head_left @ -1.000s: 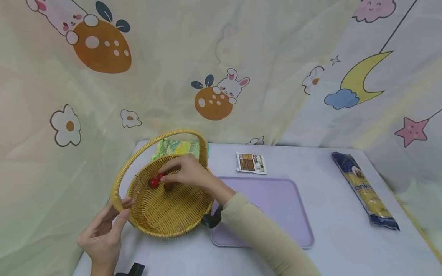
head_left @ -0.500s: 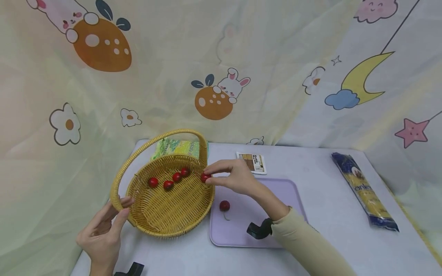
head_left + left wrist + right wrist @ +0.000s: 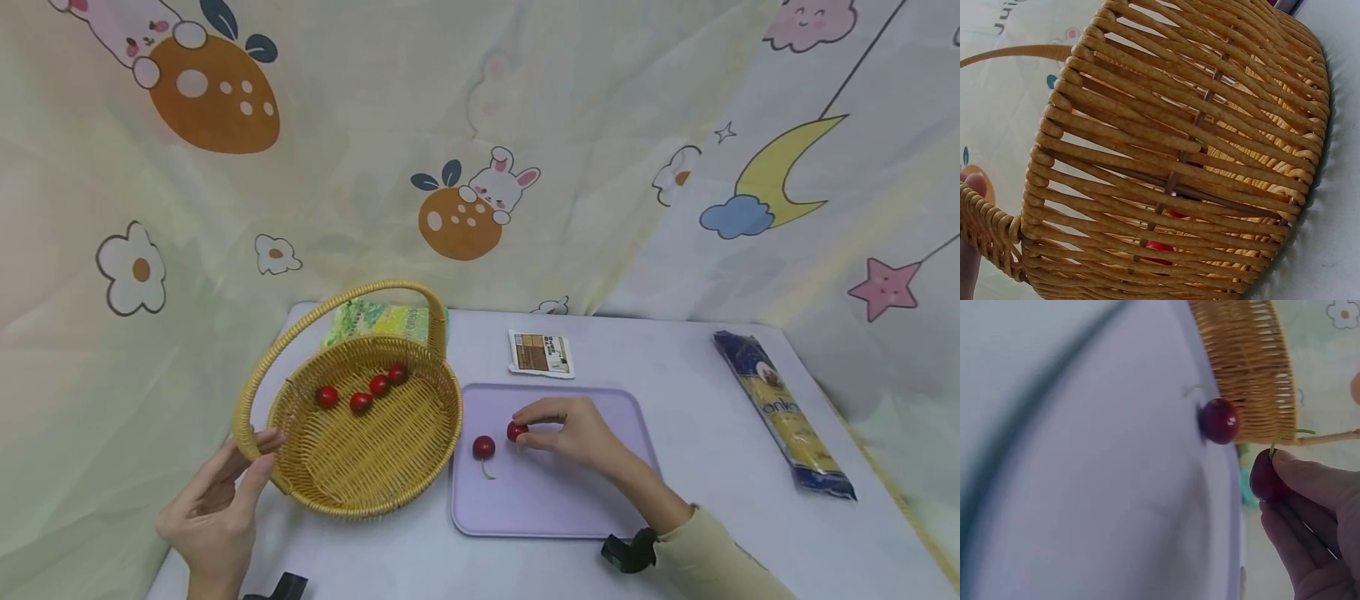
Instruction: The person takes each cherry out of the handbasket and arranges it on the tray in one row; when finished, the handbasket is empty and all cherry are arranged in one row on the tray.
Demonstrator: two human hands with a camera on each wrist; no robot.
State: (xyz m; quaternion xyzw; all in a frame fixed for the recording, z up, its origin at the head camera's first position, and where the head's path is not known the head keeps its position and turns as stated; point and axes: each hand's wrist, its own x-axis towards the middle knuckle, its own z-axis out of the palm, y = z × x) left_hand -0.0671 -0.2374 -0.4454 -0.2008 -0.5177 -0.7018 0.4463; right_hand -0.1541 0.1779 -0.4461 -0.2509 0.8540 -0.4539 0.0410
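Note:
My right hand (image 3: 573,433) pinches a dark red cherry (image 3: 516,431) between thumb and fingertips, close over the lilac tray (image 3: 555,500). In the right wrist view a green stem rises from this held cherry (image 3: 1266,478). Another cherry (image 3: 483,447), stem toward the front, lies on the tray's left part. My left hand (image 3: 213,517) grips the foot of the round wicker basket's handle (image 3: 273,358). Several cherries (image 3: 361,403) lie inside the basket (image 3: 450,442), toward its back; the left wrist view shows bits of red through its weave (image 3: 1185,162).
Behind the basket lies a green and yellow packet (image 3: 390,321). A small white and brown sachet (image 3: 540,354) is behind the tray. A long blue and gold bag (image 3: 783,412) lies at the right. A printed cloth (image 3: 360,125) hangs along the table's back edge.
My right hand has come out of the basket with a cherry and moved right, over the tray. My left hand has stayed at the basket's handle.

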